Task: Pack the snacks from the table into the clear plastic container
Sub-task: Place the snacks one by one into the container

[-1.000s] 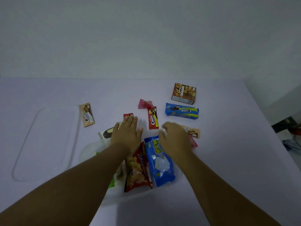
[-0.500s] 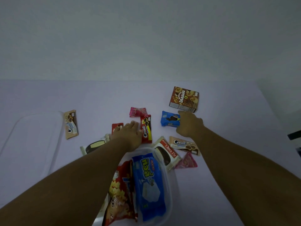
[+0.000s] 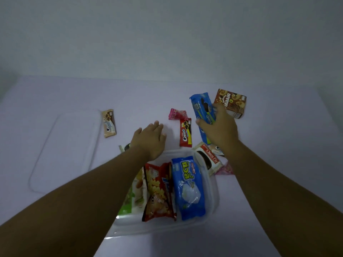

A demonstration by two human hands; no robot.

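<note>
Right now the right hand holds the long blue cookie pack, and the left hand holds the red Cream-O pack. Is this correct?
Not quite. In the head view the right hand does hold the long blue cookie pack, but the left hand holds nothing; the red Cream-O pack lies on the table beside it.

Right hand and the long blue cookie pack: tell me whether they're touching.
Touching. The head view shows the right hand with fingers and thumb curled round the blue cookie pack, holding it.
</note>
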